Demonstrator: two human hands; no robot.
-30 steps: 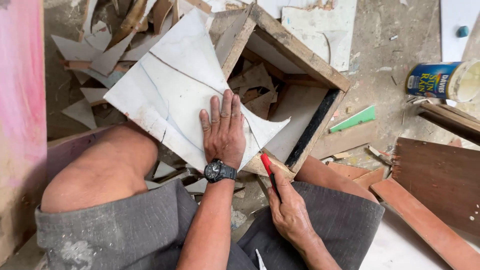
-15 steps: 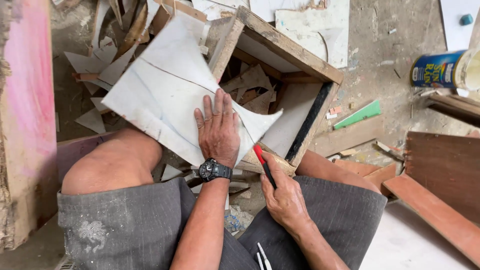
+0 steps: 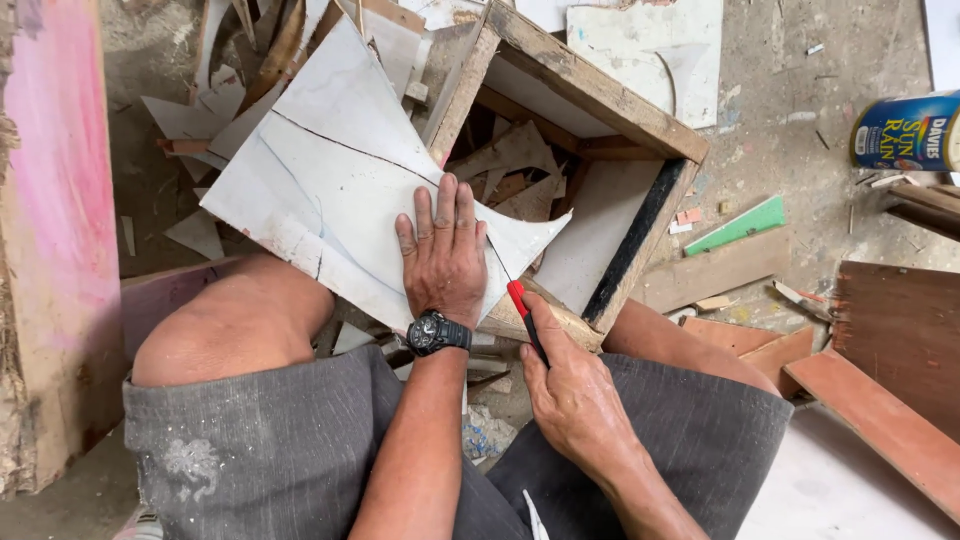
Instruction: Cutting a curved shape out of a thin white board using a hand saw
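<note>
The left hand (image 3: 443, 252) is laid flat, palm down, with four fingers extended and close together and the thumb spread to the left; nothing is gripped. It is pressed onto one large white flat sheet with curved pencilled lines (image 3: 330, 180), which extends up and to the left of the hand and is propped on the corner of one open rectangular wooden frame box (image 3: 590, 90). One black wristwatch (image 3: 437, 332) is worn just below the hand.

The right hand (image 3: 575, 395) is positioned below and to the right of the left hand, resting over the right thigh, with the fingers curled tightly around one slim cutting tool with a red and black handle (image 3: 522, 312). The tool is angled up and to the left, and its thin blade is set against the sheet edge just beside the left little finger.

To the right of the right hand, one green triangular offcut (image 3: 742, 224) lies on the floor. Further right and above, one blue and yellow cylindrical tin can (image 3: 905, 130) lies on its side. Several reddish-brown wooden boards (image 3: 880, 400) are stacked at the far right; the exact count cannot be told.
</note>
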